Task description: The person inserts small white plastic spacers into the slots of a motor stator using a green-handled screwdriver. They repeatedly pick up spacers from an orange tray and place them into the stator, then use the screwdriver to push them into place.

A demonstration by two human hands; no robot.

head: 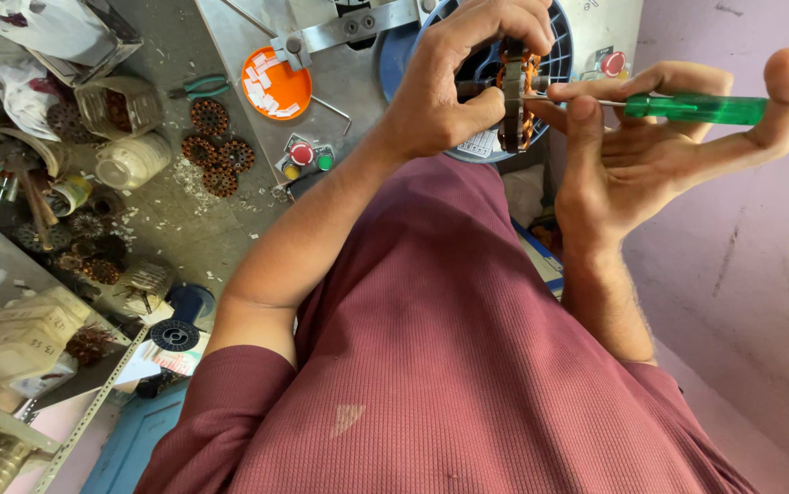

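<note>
We saw left hand point(454, 87) gripping round copper-wound motor stator point(516, 96), right hand point(641, 146) closed on green-handled transparent plastic screwdriver point(692, 108) touching it.

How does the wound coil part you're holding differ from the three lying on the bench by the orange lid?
The coil part in hand is gripped edge-on by the left hand, while the right hand puts a green-handled screwdriver to it. The three coil parts on the bench lie flat and untouched, clustered together. They look smaller, being farther away. All show copper-coloured winding on a dark round core.
</note>
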